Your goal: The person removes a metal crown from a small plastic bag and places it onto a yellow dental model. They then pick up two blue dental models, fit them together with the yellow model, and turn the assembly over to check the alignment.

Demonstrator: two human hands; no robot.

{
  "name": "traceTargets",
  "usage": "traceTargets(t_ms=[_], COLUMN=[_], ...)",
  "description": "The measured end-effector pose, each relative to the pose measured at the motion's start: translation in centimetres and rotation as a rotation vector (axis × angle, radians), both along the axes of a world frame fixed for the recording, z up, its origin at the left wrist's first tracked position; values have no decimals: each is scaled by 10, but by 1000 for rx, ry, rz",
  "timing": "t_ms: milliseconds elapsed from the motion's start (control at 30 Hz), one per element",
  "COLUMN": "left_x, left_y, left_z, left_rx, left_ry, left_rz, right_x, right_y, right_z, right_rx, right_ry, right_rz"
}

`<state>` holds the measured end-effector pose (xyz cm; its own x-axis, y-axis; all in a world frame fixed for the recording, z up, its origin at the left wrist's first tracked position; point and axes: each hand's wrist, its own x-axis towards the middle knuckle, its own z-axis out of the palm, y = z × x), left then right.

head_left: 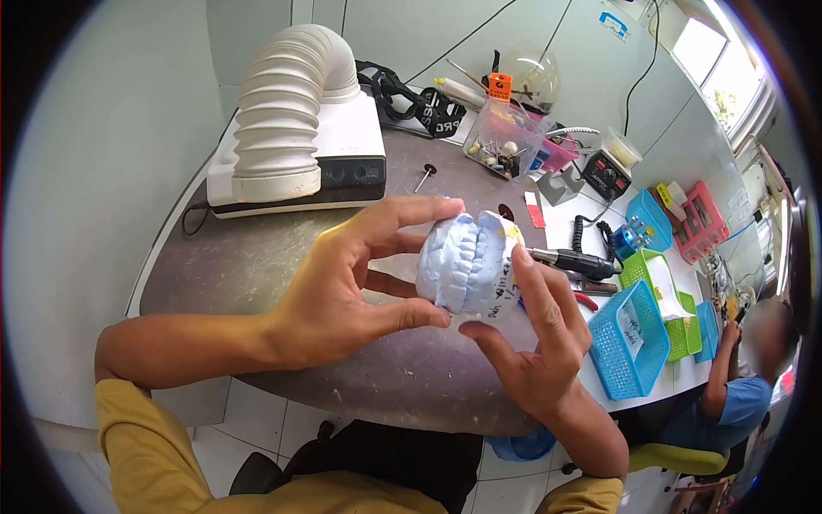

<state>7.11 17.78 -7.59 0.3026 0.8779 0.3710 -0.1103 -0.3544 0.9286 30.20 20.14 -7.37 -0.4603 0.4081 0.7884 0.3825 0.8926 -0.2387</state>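
Between my two hands, above the desk, is a pale blue dental cast (pixel 465 261) whose upper and lower tooth rows meet. Dark handwriting runs along its right side, and a yellowish patch marks its upper right. My left hand (pixel 355 270) grips the left part, fingers over the top and back, thumb at the lower edge. My right hand (pixel 544 330) holds the right part, with fingers along the written side and the thumb below. A black handpiece (pixel 578 263) with a thin metal tip lies just beyond my right fingers.
A white unit with a ribbed hose (pixel 287 111) stands at the back left. A small mounted disc (pixel 425 176) lies on the grey desk (pixel 231 265). Clear box (pixel 505 141) of small tools is at the back. Blue basket (pixel 629 338) and green basket (pixel 655 278) stand right; a co-worker (pixel 736 385) sits beyond.
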Motion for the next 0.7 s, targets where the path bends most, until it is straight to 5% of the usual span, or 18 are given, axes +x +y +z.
traceTargets(t_ms=[167,700], left_x=[0,1], left_y=[0,-5], left_z=[-6,-1], left_rx=[355,560], left_ry=[206,284], left_rz=[141,212], right_x=[10,8], right_y=[6,4], right_z=[-1,-11], right_rx=[20,-120], right_ry=[-3,183], right_rz=[128,173])
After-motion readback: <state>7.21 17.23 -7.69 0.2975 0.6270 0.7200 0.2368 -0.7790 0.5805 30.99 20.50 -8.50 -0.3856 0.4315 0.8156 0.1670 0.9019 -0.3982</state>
